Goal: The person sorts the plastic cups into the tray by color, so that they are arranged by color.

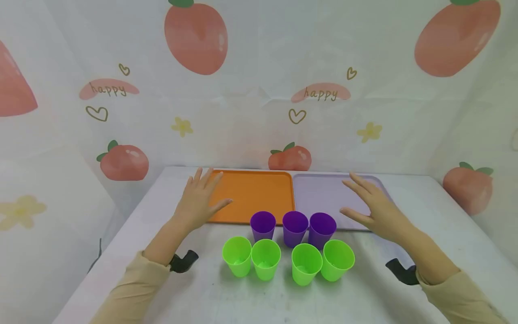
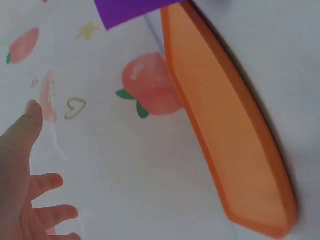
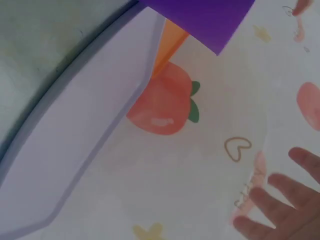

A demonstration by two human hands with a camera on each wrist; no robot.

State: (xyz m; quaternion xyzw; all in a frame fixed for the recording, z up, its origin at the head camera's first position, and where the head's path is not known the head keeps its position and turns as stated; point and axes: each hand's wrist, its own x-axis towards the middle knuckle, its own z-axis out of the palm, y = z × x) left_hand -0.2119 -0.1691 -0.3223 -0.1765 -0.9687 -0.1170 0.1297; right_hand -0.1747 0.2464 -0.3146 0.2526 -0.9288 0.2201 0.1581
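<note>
Three purple cups (image 1: pixel 295 229) stand upright on the white desk (image 1: pixel 226 301) between the left hand (image 1: pixel 196 202) and the right hand (image 1: pixel 376 209), inward of both sets of fingers and closer to the wearer. The rightmost purple cup appears just beside the right thumb in the head view — making the right hand, by that look, the nearer, though its height above the desk is hard to judge. Four green cups (image 1: pixel 265 259), mouths up and long axes vertical like the purple ones, form a rough row inward of the fingers and closer still to the wearer. Beyond the purple cups, an orange tray (image 1: pixel 255 195) lies flat, mostly to the right of the left hand's fingers; a lilac tray (image 1: pixel 319 193) shows behind the right hand's fingers. Both hands are empty — fingers released and spread, the left's pointing forward, the right's slanting inward and forward, thumbs directed inward.
</note>
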